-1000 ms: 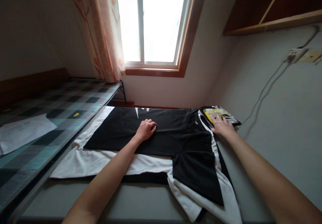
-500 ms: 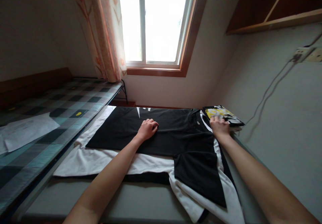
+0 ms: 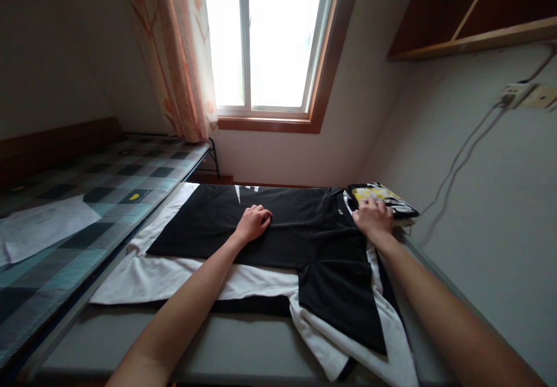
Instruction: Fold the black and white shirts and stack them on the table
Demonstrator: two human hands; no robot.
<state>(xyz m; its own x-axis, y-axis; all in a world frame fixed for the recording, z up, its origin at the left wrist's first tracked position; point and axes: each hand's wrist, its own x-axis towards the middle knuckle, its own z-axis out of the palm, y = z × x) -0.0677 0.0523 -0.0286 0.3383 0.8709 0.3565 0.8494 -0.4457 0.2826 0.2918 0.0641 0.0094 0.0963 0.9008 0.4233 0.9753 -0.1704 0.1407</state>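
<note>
A black T-shirt [image 3: 278, 230] lies spread out on its side, collar to the right, with a white mark on its far part. Beneath it spreads a white shirt [image 3: 117, 277] whose hem and sleeve stick out, and more black cloth shows under that. My left hand [image 3: 253, 223] rests palm down on the middle of the black T-shirt, fingers slightly bent. Over the edge of the collar, my right hand [image 3: 373, 219] lies with its fingers extended forward on the cloth; its fingertips touch or nearly touch a folded black, white and yellow garment [image 3: 387, 196].
The clothes lie on a grey surface [image 3: 243, 346]. To the left, a checked mattress [image 3: 156, 172] holds paper sheets [image 3: 47, 230]. A wall with a cable [image 3: 452, 172] and socket [image 3: 516, 94] borders the right; a wooden shelf [image 3: 474, 42] hangs above. Behind are a window [image 3: 282, 39] and curtain [image 3: 178, 56].
My right hand has shifted slightly left, covering more of the white collar edge. My left hand stays in place on the black T-shirt. The view has moved slightly.
</note>
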